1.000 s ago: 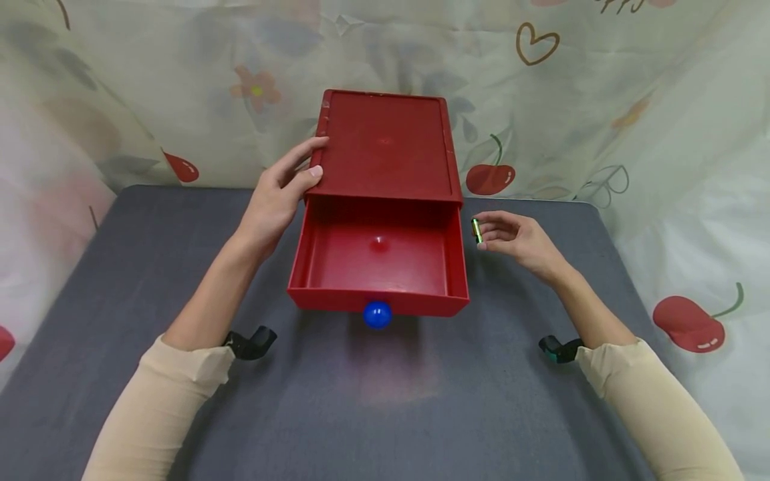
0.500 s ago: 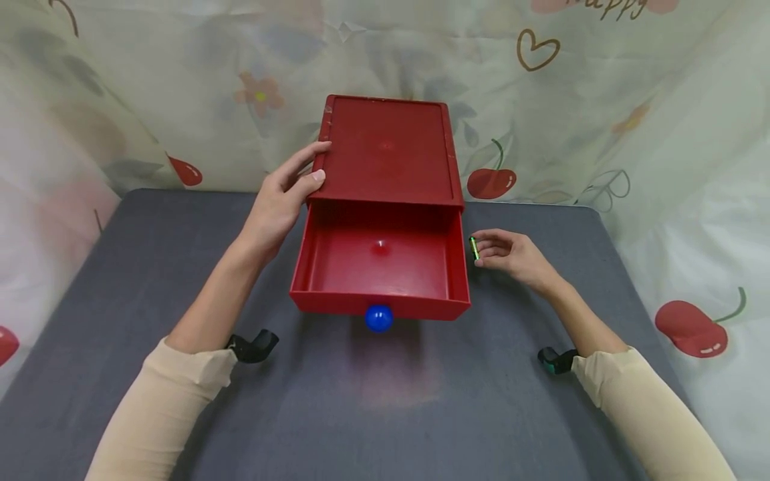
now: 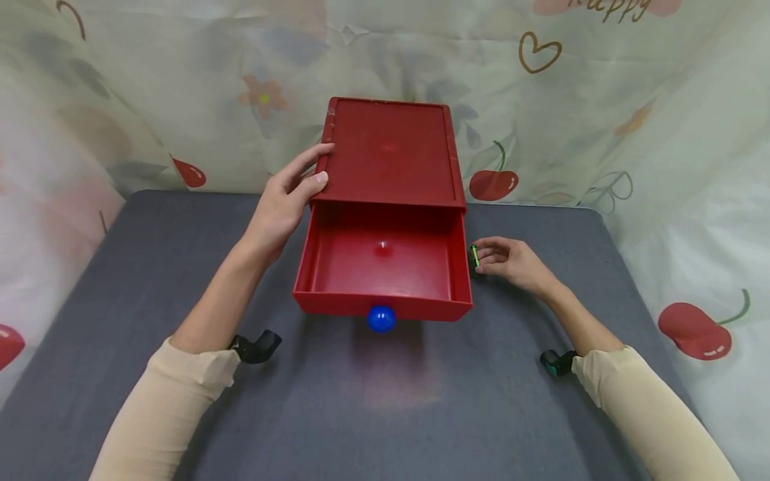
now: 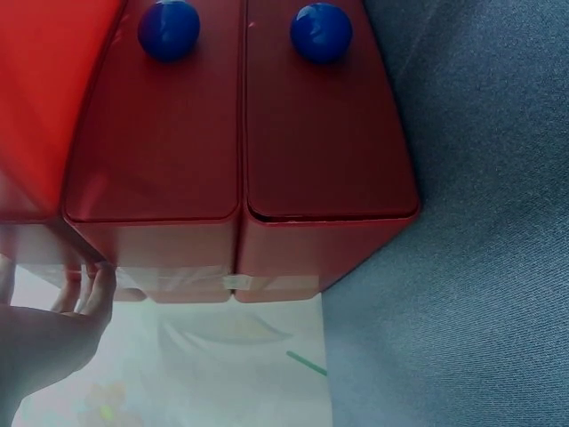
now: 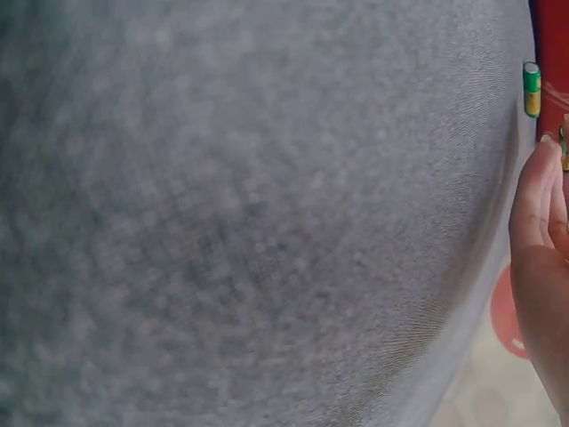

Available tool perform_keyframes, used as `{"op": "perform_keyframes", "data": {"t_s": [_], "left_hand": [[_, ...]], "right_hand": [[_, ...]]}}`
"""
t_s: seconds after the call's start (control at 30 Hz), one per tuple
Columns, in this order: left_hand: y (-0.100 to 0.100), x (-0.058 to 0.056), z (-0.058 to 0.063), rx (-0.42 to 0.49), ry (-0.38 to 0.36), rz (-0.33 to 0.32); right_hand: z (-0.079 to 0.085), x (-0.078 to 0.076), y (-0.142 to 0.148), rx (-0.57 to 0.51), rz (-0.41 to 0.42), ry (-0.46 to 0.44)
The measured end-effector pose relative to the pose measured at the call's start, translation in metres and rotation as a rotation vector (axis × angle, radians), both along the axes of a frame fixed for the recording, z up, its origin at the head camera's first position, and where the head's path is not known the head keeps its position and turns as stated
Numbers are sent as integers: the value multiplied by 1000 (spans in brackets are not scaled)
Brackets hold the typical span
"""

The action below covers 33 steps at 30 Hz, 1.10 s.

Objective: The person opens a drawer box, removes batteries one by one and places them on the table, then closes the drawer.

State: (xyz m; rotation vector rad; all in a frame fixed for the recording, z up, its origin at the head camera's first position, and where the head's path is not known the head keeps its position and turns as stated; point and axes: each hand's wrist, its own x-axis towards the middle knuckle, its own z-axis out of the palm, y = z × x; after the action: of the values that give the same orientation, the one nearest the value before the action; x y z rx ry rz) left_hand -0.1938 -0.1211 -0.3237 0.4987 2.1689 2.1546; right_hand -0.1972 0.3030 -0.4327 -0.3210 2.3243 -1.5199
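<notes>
A red drawer cabinet (image 3: pixel 390 150) stands on the table with its top drawer (image 3: pixel 361 270) pulled out and bare inside; a blue knob (image 3: pixel 381 319) is on its front. My left hand (image 3: pixel 278 207) holds the cabinet's left side, thumb and fingertips on the top edge. Low beside the drawer's right side, my right hand (image 3: pixel 508 262) pinches a small green battery (image 3: pixel 476 256) between thumb and fingers. In the right wrist view, a second green and yellow battery (image 5: pixel 532 91) is by the cabinet's red side, just past the fingertips of that hand.
Two closed lower drawers with blue knobs (image 4: pixel 321 33) show in the left wrist view. A grey cloth-covered table (image 3: pixel 481 414) lies under everything. Behind the cabinet hangs a patterned curtain (image 3: pixel 198 80). Black wrist straps (image 3: pixel 256 347) sit on both forearms.
My right hand has come down and nearer to me along the drawer's right side with the battery in its fingers. The left hand keeps its hold; the head view has shifted slightly.
</notes>
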Motion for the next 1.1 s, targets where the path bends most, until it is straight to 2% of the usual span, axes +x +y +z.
{"op": "perform_keyframes", "data": {"t_s": [0.17,0.43,0.8,1.1], "left_hand": [[0,0,-1,-10,-5,6],[0,0,-1,-9,-3,4],[0,0,0,-7,-3,4],[0,0,-1,-16,-4,11]], "right_hand": [[-4,-2,1,29,-6,6],[-8,-3,1,138,-15,46],[-5,-3,-2,268,-29,101],[17,9,-18,279,-15,119]]}}
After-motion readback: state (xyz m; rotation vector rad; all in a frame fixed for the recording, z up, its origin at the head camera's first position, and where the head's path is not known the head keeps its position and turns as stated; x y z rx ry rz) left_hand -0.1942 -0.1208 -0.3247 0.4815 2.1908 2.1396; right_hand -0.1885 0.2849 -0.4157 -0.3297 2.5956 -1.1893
